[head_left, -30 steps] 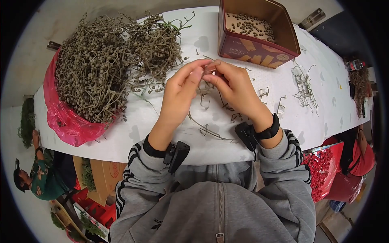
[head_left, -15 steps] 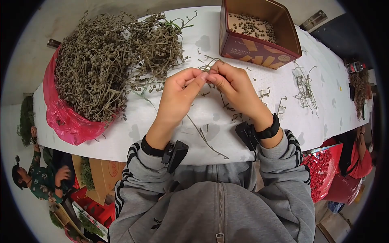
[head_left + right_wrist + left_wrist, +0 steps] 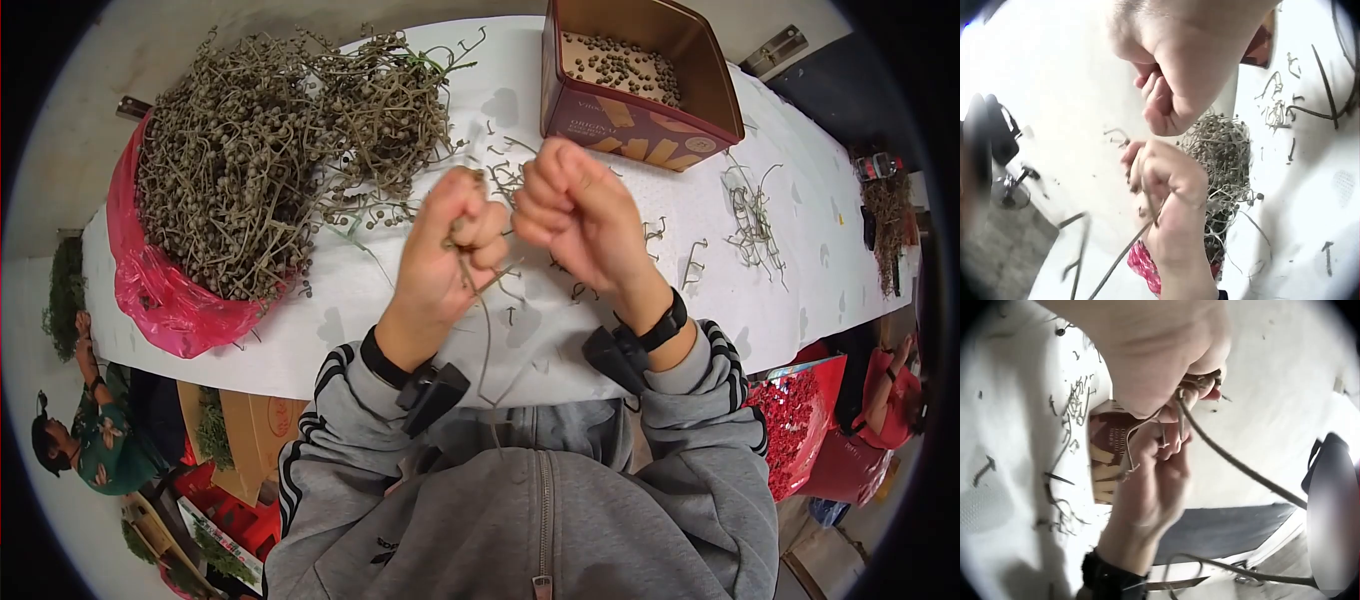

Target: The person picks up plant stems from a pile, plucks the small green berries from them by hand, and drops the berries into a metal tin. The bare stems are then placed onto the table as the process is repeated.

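Note:
My left hand [image 3: 452,245] is raised over the table, its fingers curled round a dried stem [image 3: 487,335] with short side twigs. The long end of that stem [image 3: 1241,465] hangs down toward me, past the table's front edge. Close beside it is my right hand [image 3: 580,215], fingers bent into a fist with nothing showing between them; its palm is hidden. In the right wrist view, the right hand [image 3: 1175,81] is just above the left hand [image 3: 1172,187]. A heap of dried stems with round seed heads [image 3: 230,170] fills a pink plastic bag [image 3: 190,320] at the left.
A brown tin box [image 3: 640,130] with loose round seed heads [image 3: 625,70] stands at the back right. Bare stems [image 3: 752,215] lie in a pile at the right, and twig scraps [image 3: 505,180] are scattered mid-table. Other people [image 3: 110,440] are at both sides.
My hands, earlier meeting fingertip to fingertip at a stem, have drawn apart and turned palm-up with fingers curled. The stem stays in the left hand and now hangs lower toward my body.

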A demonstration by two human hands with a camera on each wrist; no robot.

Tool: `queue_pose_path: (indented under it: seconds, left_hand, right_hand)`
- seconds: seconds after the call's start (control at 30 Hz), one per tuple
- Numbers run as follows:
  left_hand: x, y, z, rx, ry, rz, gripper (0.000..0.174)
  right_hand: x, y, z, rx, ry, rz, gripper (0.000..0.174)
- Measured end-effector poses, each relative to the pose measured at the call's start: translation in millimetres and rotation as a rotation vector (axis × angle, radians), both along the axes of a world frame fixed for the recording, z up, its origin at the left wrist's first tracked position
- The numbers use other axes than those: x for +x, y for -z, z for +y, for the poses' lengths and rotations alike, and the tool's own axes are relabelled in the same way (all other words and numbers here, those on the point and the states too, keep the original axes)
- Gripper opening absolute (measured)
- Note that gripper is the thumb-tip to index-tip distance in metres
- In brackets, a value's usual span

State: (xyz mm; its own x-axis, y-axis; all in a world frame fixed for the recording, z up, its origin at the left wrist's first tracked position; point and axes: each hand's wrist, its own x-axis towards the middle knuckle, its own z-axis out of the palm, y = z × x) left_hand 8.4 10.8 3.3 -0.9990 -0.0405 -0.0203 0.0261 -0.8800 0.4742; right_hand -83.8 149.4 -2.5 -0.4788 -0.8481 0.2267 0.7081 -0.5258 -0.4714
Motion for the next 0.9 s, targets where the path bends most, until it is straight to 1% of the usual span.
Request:
queue_pose_path:
  seconds: [0.03, 0.07, 0.13, 0.17, 0.2, 0.27, 0.3, 0.33, 0.43, 0.53, 0.57, 0.6, 0.67, 0.7, 0.73, 0.8, 0.83, 0.9]
  left_hand:
    - [0, -3, -2, 0.114, -0.025, 0.002, 0.022]
    - [-1, -5, -3, 0.114, -0.019, 0.003, 0.022]
    - [-1, -11, -7, -0.091, -0.002, -0.032, 0.023]
    - [-1, -12, -8, -0.194, 0.002, -0.051, 0.023]
    - [0, -13, -9, -0.194, -0.002, -0.052, 0.023]
    - [1, -15, -10, -0.409, 0.054, -0.114, 0.024]
    - [1, -15, -10, -0.515, 0.084, -0.144, 0.024]
    - [0, -16, -8, -0.514, 0.084, -0.143, 0.024]
    - [-1, -20, 1, -0.732, -0.021, -0.192, 0.026]
    - [-1, -12, -5, -0.748, 0.003, -0.187, 0.024]
    - [-1, -11, -5, -0.756, 0.016, -0.185, 0.023]
    - [-1, -11, -4, -0.755, 0.016, -0.186, 0.023]
    - [-2, -12, -2, -0.613, 0.072, -0.185, 0.022]
    - [-2, -12, -1, -0.541, 0.098, -0.184, 0.022]
    - [-2, -11, 0, -0.541, 0.099, -0.184, 0.022]
    - [-3, -8, 3, -0.393, 0.069, -0.187, 0.022]
    - [-3, -7, 4, -0.319, 0.053, -0.189, 0.022]
    - [-3, -4, 1, -0.306, 0.054, -0.161, 0.022]
  right_hand:
    - [-2, 0, 1, 0.0, 0.004, 0.0, 0.021]
    - [-5, -1, 3, 0.031, 0.026, 0.042, 0.02]
    - [-7, -6, 3, 0.093, 0.064, 0.122, 0.018]
    - [-6, -9, 2, 0.093, 0.061, 0.121, 0.018]
    - [-4, -12, 2, 0.187, 0.074, 0.115, 0.017]
    - [1, -20, 0, 0.376, 0.104, 0.106, 0.019]
    - [3, -23, 0, 0.376, 0.104, 0.107, 0.019]
    - [5, -24, -1, 0.404, 0.093, 0.136, 0.018]
    - [8, -26, -2, 0.458, 0.067, 0.195, 0.018]
    - [8, -22, 0, 0.657, 0.329, 0.674, 0.013]
    - [7, -19, 1, 0.658, 0.329, 0.673, 0.013]
    - [6, -16, 1, 0.689, 0.42, 0.799, 0.012]
    - [4, -14, 0, 0.742, 0.606, 1.053, 0.01]
    - [5, -12, 1, 0.741, 0.605, 1.053, 0.01]
    - [10, -13, 0, 0.73, 0.572, 0.989, 0.011]
    - [16, -16, -2, 0.709, 0.509, 0.862, 0.013]
    - [17, -15, -3, 0.71, 0.51, 0.861, 0.013]
    - [16, -12, -5, 0.702, 0.61, 1.038, 0.013]
